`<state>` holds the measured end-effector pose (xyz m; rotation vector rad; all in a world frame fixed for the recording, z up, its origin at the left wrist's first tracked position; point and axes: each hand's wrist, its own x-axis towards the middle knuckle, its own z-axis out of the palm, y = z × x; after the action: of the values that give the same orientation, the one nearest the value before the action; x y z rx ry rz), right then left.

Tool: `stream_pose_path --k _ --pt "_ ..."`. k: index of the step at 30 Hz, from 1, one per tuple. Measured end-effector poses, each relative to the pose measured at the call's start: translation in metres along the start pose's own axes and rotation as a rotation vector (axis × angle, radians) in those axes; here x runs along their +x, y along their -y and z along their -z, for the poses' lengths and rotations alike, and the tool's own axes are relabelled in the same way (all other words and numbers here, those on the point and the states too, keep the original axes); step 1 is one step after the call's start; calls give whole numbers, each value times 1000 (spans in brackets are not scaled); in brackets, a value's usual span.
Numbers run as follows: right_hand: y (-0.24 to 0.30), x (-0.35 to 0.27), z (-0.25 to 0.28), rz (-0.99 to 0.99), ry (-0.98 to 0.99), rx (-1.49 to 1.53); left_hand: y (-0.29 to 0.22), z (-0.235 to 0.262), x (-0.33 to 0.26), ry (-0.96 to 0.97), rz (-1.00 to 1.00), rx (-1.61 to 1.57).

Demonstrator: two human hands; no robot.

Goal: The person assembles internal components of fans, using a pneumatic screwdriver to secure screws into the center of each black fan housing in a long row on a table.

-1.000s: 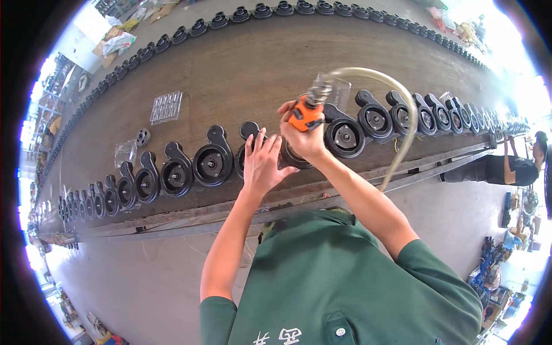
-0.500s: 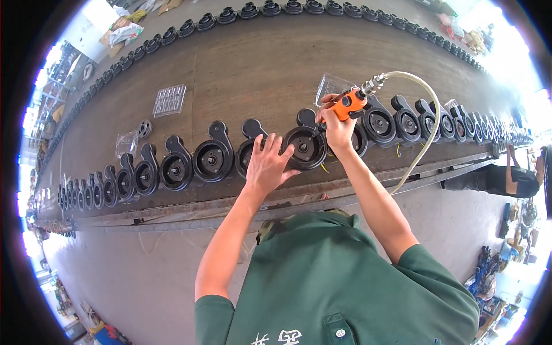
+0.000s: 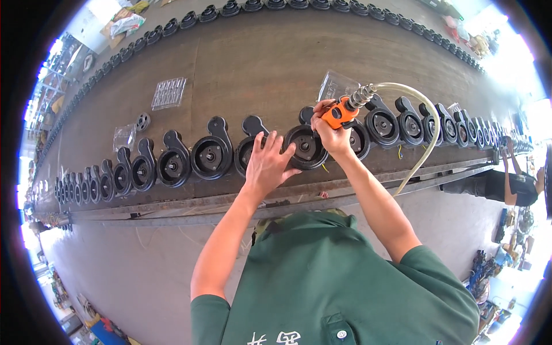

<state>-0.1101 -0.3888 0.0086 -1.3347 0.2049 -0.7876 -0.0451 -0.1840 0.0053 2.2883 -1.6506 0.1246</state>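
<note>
a long brown tabletop (image 3: pixel 247 69) curves across the frame above a grey floor (image 3: pixel 144 264), with a line of small black housings (image 3: pixel 253 5) along its far side at the top. just right of the frame's centre sits a black, round, cup-shaped housing with a rounded lobe (image 3: pixel 303 147), between the two hands and level with its neighbours in the near row. the left hand (image 3: pixel 268 159) is spread wide, gripping nothing visible, its fingers across the next housing and beside this one's left rim; whether the thumb presses the rim cannot be told. the right hand (image 3: pixel 335 135), at the housing's upper right, is closed around an orange handheld tool with a silver metal fitting (image 3: pixel 339 115), whose body juts above the fist; its working end is hidden. a clear flexible hose (image 3: pixel 435 123) arcs from the fitting toward the right, then down. a clear plastic tray (image 3: pixel 169 94) lies at upper left.
</note>
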Motion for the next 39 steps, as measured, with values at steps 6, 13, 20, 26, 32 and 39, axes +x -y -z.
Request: stream_pose_path --k 6,13,20,26,32,39 --pt "3 2 -9 15 59 -116 2 -3 -2 -38 -1 10" --pt "15 -5 -11 22 26 63 2 -1 1 -21 21 26" --pt "17 -38 -7 -83 35 93 1 1 -2 -8 38 12" --pt "11 -41 0 -65 32 109 1 1 -1 -24 45 -18" --pt "13 -46 -1 -99 65 54 2 0 -1 -27 51 -26" --pt "15 -49 -3 -81 105 47 3 -1 -1 -17 55 -14"
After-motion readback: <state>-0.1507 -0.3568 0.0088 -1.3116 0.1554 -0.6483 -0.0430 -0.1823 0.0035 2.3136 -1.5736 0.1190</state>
